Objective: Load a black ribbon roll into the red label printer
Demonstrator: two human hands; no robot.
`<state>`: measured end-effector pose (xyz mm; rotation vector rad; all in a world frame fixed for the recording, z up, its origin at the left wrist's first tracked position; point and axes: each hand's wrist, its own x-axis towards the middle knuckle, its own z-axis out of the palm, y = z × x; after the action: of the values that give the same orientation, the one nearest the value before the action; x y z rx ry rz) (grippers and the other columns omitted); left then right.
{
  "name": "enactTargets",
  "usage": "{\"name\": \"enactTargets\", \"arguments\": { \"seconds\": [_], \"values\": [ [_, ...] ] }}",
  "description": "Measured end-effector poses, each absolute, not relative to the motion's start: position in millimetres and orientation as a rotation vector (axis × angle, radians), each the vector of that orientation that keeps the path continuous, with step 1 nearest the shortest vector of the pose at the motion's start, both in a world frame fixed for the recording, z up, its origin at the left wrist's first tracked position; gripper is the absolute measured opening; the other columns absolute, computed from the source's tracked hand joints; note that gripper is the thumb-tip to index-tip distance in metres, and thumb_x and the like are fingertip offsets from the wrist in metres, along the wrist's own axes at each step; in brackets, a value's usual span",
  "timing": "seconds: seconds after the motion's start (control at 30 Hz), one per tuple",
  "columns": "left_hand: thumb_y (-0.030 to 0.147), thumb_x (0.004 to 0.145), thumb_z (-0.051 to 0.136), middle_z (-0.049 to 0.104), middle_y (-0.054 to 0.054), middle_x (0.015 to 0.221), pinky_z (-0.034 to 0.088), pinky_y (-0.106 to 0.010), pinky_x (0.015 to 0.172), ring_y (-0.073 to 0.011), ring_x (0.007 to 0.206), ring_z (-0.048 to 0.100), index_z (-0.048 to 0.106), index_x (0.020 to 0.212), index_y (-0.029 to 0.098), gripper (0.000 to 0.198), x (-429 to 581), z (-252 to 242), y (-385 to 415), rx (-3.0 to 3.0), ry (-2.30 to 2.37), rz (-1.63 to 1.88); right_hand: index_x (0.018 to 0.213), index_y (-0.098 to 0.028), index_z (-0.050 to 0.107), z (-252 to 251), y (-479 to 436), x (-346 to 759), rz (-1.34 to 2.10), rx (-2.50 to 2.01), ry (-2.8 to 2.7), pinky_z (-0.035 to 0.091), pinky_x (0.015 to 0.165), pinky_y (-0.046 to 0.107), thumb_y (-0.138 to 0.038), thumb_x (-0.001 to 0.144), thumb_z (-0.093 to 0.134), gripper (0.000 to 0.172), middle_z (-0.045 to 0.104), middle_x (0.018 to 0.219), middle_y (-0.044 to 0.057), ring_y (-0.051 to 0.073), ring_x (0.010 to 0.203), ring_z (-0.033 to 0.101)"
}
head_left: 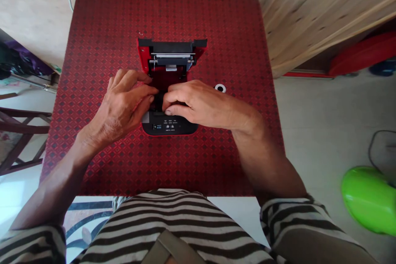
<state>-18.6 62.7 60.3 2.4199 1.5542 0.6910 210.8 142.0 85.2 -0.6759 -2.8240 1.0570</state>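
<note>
1. Printer (169, 126), red and black, sits mid-way on the desk (102, 29), its long axis running away from the person and its lid (172, 45) tipped open at the far end.
2. Left hand (123, 105) and right hand (198, 103) meet over its open bay, equally near, fingers narrowed onto a small dark part (159, 100) between them.
3. White ring (220, 88) lies just beyond the right hand.

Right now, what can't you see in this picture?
Head view:
- What the left hand and right hand touch inside the open printer: hidden by the fingers.
- The button labels on the printer's front: too small to read.
- The green thing: cut off by the right edge.
- The white ring: too small to identify.
</note>
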Motion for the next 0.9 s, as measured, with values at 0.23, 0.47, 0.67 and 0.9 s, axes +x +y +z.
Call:
{"name": "enactTargets", "arguments": {
  "seconds": [0.23, 0.47, 0.67, 0.9],
  "values": [
    [0.038, 0.108, 0.052, 0.068, -0.007, 0.13, 0.052, -0.051, 0.097, -0.0268, 0.117, 0.061, 0.071, 0.121, 0.028, 0.025, -19.5, 56.2, 63.4, 2.469, 1.492, 0.746, 0.089, -0.016, 0.068, 84.7, 143.3, 210.1, 1.065, -0.729, -2.801, 0.041, 0.084, 0.031, -0.01, 0.1, 0.06, 0.015, 0.069, 0.091, 0.003, 0.016, 0.085, 0.059],
    [0.037, 0.107, 0.052, 0.066, -0.005, 0.132, 0.051, -0.051, 0.101, -0.0274, 0.119, 0.061, 0.07, 0.12, 0.035, 0.022, -21.6, 62.2, 66.1, 2.435, 1.507, 0.688, 0.089, -0.017, 0.063, 93.9, 139.2, 204.6, 1.094, -0.842, -2.907, 0.04, 0.079, 0.032, -0.009, 0.101, 0.054, 0.017, 0.069, 0.089, 0.005, 0.018, 0.083, 0.061],
    [0.037, 0.106, 0.052, 0.066, -0.005, 0.13, 0.052, -0.053, 0.1, -0.0278, 0.118, 0.063, 0.07, 0.119, 0.035, 0.021, -22.1, 61.3, 67.9, 2.419, 1.452, 0.672, 0.1, -0.019, 0.071, 98.4, 152.9, 210.8, 1.203, -0.62, -2.89, 0.043, 0.086, 0.031, -0.001, 0.094, 0.055, 0.024, 0.075, 0.097, 0.001, 0.016, 0.088, 0.065],
    [0.043, 0.107, 0.052, 0.064, -0.008, 0.135, 0.051, -0.059, 0.106, -0.0292, 0.123, 0.06, 0.071, 0.102, 0.029, 0.024, -22.0, 67.1, 66.4, 2.437, 1.407, 0.606, 0.091, -0.017, 0.077, 98.7, 160.5, 211.2, 1.208, -0.542, -2.994, 0.042, 0.083, 0.031, -0.003, 0.094, 0.055, 0.026, 0.076, 0.09, 0.001, 0.015, 0.081, 0.061]
  ]
}}
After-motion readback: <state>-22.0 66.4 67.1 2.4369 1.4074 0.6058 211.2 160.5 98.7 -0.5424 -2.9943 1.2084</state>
